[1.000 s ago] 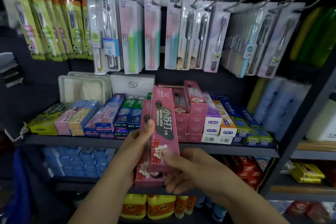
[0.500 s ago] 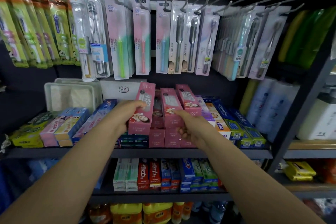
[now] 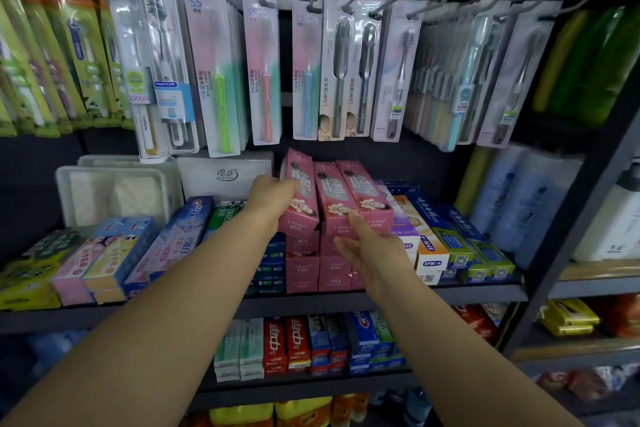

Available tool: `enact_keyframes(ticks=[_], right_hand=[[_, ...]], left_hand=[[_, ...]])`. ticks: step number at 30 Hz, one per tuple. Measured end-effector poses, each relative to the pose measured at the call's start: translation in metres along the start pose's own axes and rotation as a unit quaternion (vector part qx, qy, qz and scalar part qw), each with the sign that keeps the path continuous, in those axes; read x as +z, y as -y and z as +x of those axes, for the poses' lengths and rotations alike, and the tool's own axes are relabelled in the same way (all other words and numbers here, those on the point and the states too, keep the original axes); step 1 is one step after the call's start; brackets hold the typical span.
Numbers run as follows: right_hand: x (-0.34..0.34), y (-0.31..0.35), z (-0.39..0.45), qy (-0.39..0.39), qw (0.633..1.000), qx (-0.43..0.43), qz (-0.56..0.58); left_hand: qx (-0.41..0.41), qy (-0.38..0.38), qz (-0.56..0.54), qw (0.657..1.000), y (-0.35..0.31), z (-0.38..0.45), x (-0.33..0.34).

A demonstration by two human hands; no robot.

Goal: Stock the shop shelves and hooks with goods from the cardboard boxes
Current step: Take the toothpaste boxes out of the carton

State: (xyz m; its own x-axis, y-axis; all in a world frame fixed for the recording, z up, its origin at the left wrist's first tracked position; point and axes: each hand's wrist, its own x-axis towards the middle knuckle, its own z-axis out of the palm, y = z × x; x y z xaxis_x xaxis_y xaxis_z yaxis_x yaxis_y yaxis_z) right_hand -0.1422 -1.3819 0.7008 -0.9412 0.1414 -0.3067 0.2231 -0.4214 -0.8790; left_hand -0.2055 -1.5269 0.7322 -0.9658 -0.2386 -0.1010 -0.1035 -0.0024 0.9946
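Note:
Three pink toothpaste boxes lie side by side on top of a pink stack in the middle of the shelf (image 3: 478, 293). My left hand (image 3: 268, 204) grips the leftmost pink box (image 3: 300, 194) from its left side, the box tilted up at the back. My right hand (image 3: 363, 246) has straight fingers, its fingertips touching the front end of the middle pink box (image 3: 334, 204). The third pink box (image 3: 367, 198) lies just to the right. No cardboard box is in view.
Blue, green and yellow toothpaste boxes (image 3: 180, 243) fill the shelf on both sides of the pink stack. Toothbrush packs (image 3: 332, 73) hang on hooks just above. A white tissue pack (image 3: 225, 173) and plastic tubs (image 3: 114, 191) stand behind. More toothpaste fills the lower shelf (image 3: 304, 381).
Both hands reached from near my body up to the shelf. The pink boxes held a second ago now lie on the pink stack, my left hand still on the leftmost one.

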Motion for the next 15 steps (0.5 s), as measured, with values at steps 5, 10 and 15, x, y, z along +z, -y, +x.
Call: enact_keyframes(ticks=[5,10,15], right_hand=[[0.004,-0.004,-0.001,0.000,1.000,-0.008,0.016],[0.006,-0.006,-0.003,-0.002,1.000,-0.025,0.018],[0.009,-0.011,-0.006,-0.003,0.998,-0.029,0.047]], left_hand=[[-0.010,0.014,0.012,1.000,-0.005,0.001,0.002],[-0.008,0.049,0.052,0.997,0.000,0.002,0.000],[0.030,0.066,0.067,0.995,0.011,0.005,-0.007]])
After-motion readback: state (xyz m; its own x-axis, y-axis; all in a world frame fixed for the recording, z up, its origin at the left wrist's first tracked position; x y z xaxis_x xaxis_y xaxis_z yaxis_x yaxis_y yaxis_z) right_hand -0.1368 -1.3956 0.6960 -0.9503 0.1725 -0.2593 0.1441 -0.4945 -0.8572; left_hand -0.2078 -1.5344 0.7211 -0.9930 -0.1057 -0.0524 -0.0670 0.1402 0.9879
